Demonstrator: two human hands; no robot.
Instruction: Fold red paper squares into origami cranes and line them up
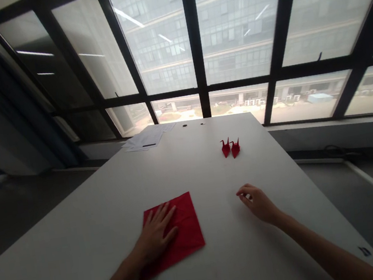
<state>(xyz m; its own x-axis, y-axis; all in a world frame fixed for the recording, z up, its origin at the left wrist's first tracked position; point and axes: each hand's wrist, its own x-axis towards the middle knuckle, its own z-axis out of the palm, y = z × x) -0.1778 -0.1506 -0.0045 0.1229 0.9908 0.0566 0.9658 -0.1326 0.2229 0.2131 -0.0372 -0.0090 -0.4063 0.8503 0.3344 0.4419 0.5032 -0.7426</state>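
Observation:
A square sheet of red origami paper (185,222) lies on the white table (225,256), with faint crease lines across it. My left hand (156,233) rests flat on its left part, fingers spread, covering some of the sheet. To the right of the paper, my right hand (259,204) is raised a little above the tabletop. Its fingers are curled in toward the thumb, and nothing shows between them. Farther off stand two folded red paper cranes, the left crane (226,148) close beside the right crane (235,148).
White paper sheets (142,139) are stacked at the table's far left, a dark pen (149,145) on them. A round dark hole (185,125) and a small dark object (202,124) are near the far edge. Large windows (159,31) rise behind. A dark mark (365,251) is at the near right.

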